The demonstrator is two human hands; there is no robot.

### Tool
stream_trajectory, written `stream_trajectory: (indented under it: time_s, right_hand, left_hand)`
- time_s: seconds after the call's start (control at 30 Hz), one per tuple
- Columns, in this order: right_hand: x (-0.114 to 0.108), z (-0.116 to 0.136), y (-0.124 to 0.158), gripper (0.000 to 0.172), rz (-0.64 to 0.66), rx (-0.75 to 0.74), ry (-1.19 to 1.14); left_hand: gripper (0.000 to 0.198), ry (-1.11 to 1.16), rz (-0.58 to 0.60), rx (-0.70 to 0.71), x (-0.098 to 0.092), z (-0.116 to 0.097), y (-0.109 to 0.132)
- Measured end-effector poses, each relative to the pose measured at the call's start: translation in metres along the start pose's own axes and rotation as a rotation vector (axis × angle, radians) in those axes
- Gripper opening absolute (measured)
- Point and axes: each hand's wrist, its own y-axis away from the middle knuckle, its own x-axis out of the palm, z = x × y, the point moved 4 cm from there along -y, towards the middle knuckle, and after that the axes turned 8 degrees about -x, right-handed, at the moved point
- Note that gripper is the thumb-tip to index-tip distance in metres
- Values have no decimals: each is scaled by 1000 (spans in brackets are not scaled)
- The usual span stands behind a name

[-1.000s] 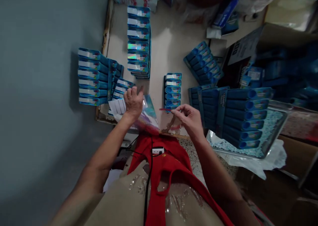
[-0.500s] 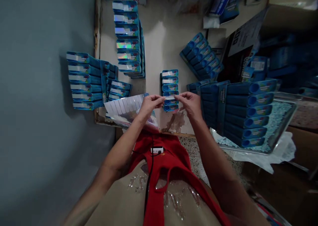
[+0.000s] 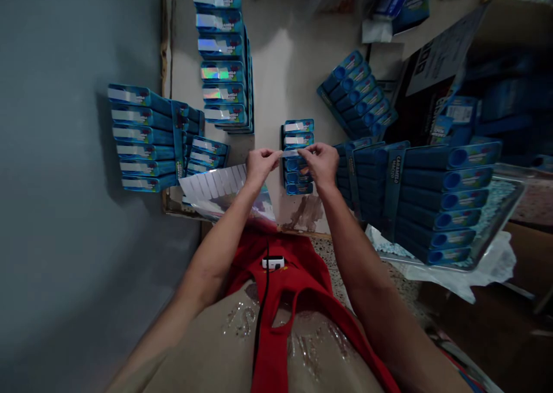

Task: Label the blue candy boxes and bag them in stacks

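Between my two hands stretches a thin pale sticker strip (image 3: 290,152). My left hand (image 3: 260,167) pinches one end and my right hand (image 3: 322,163) pinches the other. The strip lies across the third box in a row of blue boxes (image 3: 299,177); whether it is pressed down I cannot tell. The two far boxes in that row bear pale strips, while the nearer ones show bare round blue spots. Below my left forearm, partly hidden, a sheet of shiny sticker strips (image 3: 216,188) hangs over the table's near edge.
Strip-bearing blue boxes stand in a tall stack (image 3: 222,70) and a left stack (image 3: 138,136). To the right are a tilted pack (image 3: 356,96) and a larger banded stack (image 3: 440,200) over a clear tray (image 3: 510,208). Behind is an open carton (image 3: 444,64); a grey wall (image 3: 78,237) borders the left.
Both hands have moved slightly away from me, carrying the strip from about the fourth box to the third. The whole view has shifted a little.
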Motion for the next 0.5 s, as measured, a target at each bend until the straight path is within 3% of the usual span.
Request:
stream_trajectory:
  time_s: [0.13,0.3,0.37,0.43,0.5]
  right_hand:
    - [3,-8,-6,24,-46,10,75]
    - [-3,-22,-14,46,-173,78,5]
    - [-8,-22,-11,47,-180,68,-96]
    - [-12,-18,-6,48,-177,44,-228]
    - [-12,-12,-1,51,-107,19,-361]
  left_hand:
    - [18,-2,4,-58,10,6,-10]
    - [15,194,-87,-204,24,13,-3]
    - [25,172,-179,-85,19,6,15]
    - [23,98,-238,124,11,-6,37]
    - [19,59,-184,205,6,-11,57]
